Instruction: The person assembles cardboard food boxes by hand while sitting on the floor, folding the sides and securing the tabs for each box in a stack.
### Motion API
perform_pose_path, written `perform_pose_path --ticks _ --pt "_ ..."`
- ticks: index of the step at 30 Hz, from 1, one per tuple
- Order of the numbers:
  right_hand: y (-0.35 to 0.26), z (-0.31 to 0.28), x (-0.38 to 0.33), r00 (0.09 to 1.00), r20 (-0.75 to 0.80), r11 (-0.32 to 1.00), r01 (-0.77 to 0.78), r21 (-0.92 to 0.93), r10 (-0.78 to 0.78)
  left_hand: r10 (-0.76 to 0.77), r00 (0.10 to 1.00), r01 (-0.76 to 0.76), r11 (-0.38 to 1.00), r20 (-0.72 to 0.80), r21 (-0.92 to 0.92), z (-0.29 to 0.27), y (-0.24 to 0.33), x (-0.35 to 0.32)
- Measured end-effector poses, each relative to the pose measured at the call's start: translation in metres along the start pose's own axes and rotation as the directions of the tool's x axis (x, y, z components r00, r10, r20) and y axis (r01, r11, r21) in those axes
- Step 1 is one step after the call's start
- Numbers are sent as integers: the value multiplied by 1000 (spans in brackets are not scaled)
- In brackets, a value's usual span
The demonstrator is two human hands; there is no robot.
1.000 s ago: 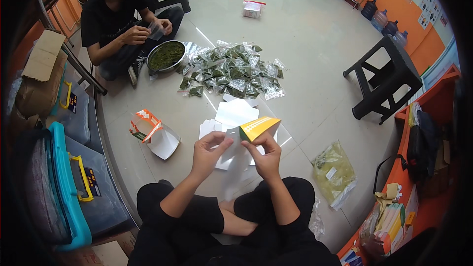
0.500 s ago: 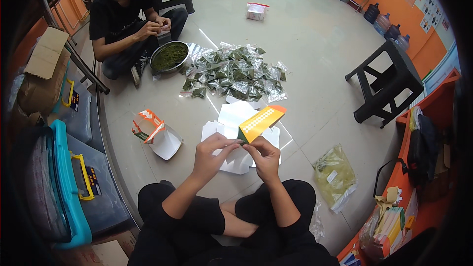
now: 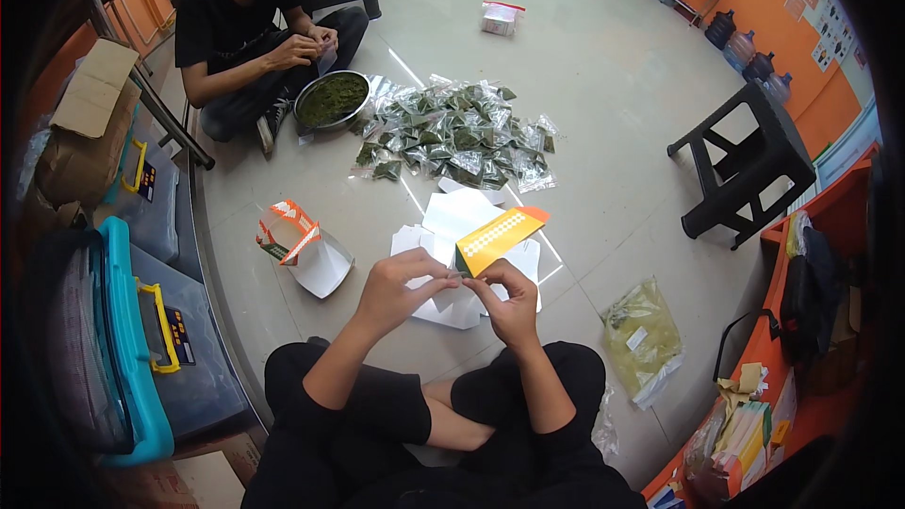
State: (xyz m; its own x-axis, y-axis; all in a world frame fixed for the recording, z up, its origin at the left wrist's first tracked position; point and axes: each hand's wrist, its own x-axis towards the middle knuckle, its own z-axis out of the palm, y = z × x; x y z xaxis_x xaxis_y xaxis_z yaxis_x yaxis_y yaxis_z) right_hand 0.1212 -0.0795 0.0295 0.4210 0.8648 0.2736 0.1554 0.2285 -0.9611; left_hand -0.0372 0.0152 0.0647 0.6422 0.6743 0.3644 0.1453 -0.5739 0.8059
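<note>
My left hand [image 3: 400, 288] and my right hand [image 3: 510, 302] meet in front of me, both closed in a pinch. Between their fingertips is a small, pale bit, too small to name. Just past the fingers is a yellow carton [image 3: 498, 238] with a white dotted pattern, a dark green end and an orange flap. It overlaps several white, unfolded cartons [image 3: 451, 214] on the floor; whether my fingers touch it is hard to tell. Left of these, an orange-and-white carton [image 3: 323, 269] stands partly folded, its white flap spread toward me.
Beyond the cartons is a heap of clear sachets with green contents [image 3: 462, 137]. A person [image 3: 247, 52] sits far left, handling a small bag by a metal bowl [image 3: 332, 101] of green stuff. A yellowish plastic bag [image 3: 644, 339], black stool [image 3: 745, 165] and orange shelf [image 3: 768, 320] stand right; storage boxes [image 3: 189, 320] left.
My hands have shifted slightly, and the left wrist has moved a little left. Both remain pinched together. The other person's hands now hold a small bag higher up. The whole view has shifted slightly.
</note>
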Motion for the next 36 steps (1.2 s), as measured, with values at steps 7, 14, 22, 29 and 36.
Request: perform_pose_path --ticks 7,14,22,29,36 --pt "-1 1 -3 998 60 997 37 -71 -32 29 993 -24 999 110 -46 -6 -4 1" --pt "-5 -2 -3 991 117 994 72 -86 -62 -30 991 43 994 131 -99 -6 1 -1" --pt "-11 -4 -3 985 150 991 98 -86 -85 -132 988 150 957 85 -250 -2 3 -5" --pt "7 -6 -5 990 110 989 100 -110 -87 -26 996 34 995 88 -93 1 5 -3" --pt "3 -4 -5 995 97 999 30 -40 -26 -191 981 190 943 24 -274 8 3 -9"
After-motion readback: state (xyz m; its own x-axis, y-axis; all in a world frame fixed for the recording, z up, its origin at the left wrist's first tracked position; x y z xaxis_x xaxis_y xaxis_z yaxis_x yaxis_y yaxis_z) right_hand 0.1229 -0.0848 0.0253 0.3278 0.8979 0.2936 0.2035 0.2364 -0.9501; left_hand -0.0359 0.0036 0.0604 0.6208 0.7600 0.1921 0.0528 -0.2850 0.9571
